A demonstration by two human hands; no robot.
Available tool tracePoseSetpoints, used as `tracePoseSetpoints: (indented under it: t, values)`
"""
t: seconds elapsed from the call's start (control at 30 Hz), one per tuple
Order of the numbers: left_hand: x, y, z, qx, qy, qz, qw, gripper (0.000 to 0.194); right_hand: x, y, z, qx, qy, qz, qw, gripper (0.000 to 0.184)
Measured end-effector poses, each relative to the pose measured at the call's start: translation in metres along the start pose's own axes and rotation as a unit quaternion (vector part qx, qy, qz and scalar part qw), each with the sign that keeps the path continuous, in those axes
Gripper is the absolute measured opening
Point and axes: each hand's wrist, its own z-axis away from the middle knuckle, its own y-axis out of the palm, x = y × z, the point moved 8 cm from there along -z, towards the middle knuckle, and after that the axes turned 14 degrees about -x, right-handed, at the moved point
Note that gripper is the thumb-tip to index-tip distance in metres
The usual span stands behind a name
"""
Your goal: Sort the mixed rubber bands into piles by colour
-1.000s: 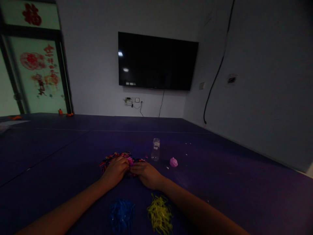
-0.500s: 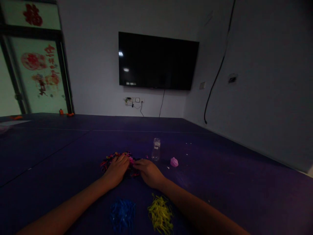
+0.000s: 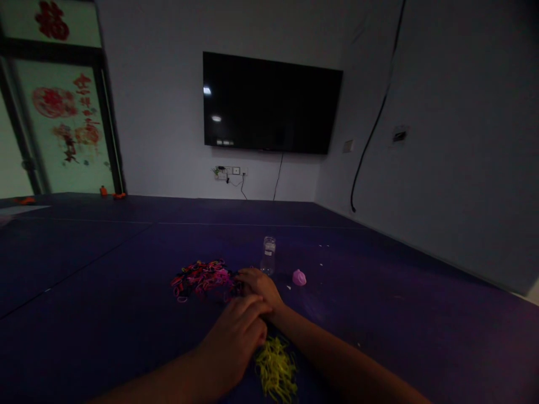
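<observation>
As the head view looks across the purple table (image 3: pixel 126 258): the left hand (image 3: pixel 238 336) and the right hand (image 3: pixel 261 289) sit close together near the middle, their outlines crossing at the right wrist.
Left hand: fingers bent, back toward the camera — the palm is hidden, so whether it grasps something or is loose cannot be told.
Right hand: fingertips at the right edge of the mixed bands (image 3: pixel 204 280), touching or very near; whether a band is pinched there cannot be made out.
Mixed bands: a loose, tangled heap of pink, red and dark loops on the table, to the left of the right hand.
Yellow strands (image 3: pixel 275 367): a separate heap nearer the camera, just beside the left hand and below the right wrist.
What could go wrong: a forward nudge of the right hand might tip the bottle (image 3: pixel 268 258) just beyond it; snagged loops might drag others out of the heap; a low sweep of the left hand could scatter the yellow strands — and dim light makes dark loops easy to miss.
Bottle: upright and transparent; no bands can be made out inside.
Pink lump (image 3: pixel 299 277): right of the bottle, apart from it; too dim to identify.
</observation>
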Motion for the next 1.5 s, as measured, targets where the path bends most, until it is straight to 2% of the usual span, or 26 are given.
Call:
tracePoseSetpoints:
  t: [0.1, 0.23, 0.3, 0.37, 0.5, 0.63, 0.7, 0.8, 1.03, 1.23, 1.37, 1.5]
  values:
    - [-0.022, 0.014, 0.009, 0.026, 0.034, 0.017, 0.999, 0.01, -0.004, -0.006, -0.001, -0.034, 0.032, 0.0, 0.999, 0.04]
    - [-0.026, 0.027, 0.017, 0.036, 0.06, 0.019, 0.997, 0.01, -0.006, -0.013, 0.0, -0.072, 0.064, -0.014, 0.995, 0.037]
    - [-0.024, 0.024, 0.014, 0.038, 0.05, 0.03, 0.998, 0.008, -0.005, -0.013, 0.001, -0.076, 0.063, -0.017, 0.995, 0.037]
    - [-0.018, 0.014, 0.007, 0.023, 0.017, 0.041, 0.999, 0.01, -0.006, -0.012, 0.001, -0.072, 0.058, -0.015, 0.996, 0.037]
    - [0.019, -0.015, -0.007, -0.031, -0.046, 0.021, 0.998, 0.021, -0.004, -0.005, 0.0, -0.035, 0.032, -0.014, 0.999, 0.04]
    - [0.085, -0.032, -0.002, -0.092, -0.091, -0.071, 0.989, 0.026, 0.018, 0.0, 0.001, 0.008, -0.077, -0.045, 0.996, 0.046]
    - [0.114, -0.032, 0.007, -0.094, -0.104, -0.094, 0.986, 0.025, 0.026, 0.003, 0.003, 0.03, -0.122, -0.05, 0.991, 0.047]
    - [0.134, -0.023, 0.017, -0.062, -0.093, -0.083, 0.99, 0.023, 0.029, 0.007, 0.006, 0.05, -0.135, -0.039, 0.989, 0.045]
    - [0.132, -0.008, 0.025, -0.005, -0.11, -0.082, 0.99, 0.026, 0.026, 0.006, 0.006, 0.049, -0.112, -0.011, 0.992, 0.04]
    - [0.136, -0.005, 0.027, 0.006, -0.126, -0.079, 0.989, 0.036, 0.027, 0.005, 0.006, 0.05, -0.112, -0.005, 0.992, 0.038]
    - [0.138, -0.009, 0.027, -0.017, -0.13, -0.087, 0.988, 0.038, 0.028, 0.006, 0.006, 0.048, -0.123, -0.006, 0.991, 0.037]
    - [0.147, -0.017, 0.027, -0.057, -0.174, -0.117, 0.976, 0.03, 0.028, 0.006, 0.006, 0.044, -0.121, -0.004, 0.992, 0.037]
